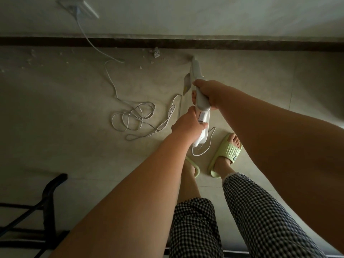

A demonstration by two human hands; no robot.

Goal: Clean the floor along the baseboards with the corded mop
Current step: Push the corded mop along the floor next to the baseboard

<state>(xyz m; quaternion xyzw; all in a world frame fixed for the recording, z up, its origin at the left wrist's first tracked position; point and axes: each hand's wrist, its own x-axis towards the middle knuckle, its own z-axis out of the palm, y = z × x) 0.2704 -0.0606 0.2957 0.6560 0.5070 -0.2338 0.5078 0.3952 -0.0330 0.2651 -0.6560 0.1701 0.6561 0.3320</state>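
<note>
I hold a white corded mop with both hands, its handle pointing down toward the dark baseboard. My right hand grips the upper handle. My left hand grips the lower part near a switch. The mop's far end reaches the floor close to the baseboard; its head is hard to make out. Its white cord lies coiled on the pale tiled floor to the left and runs up to a wall socket.
Bits of debris lie along the baseboard, more at the left. My feet in green slippers stand just behind the mop. A black metal frame sits at the lower left.
</note>
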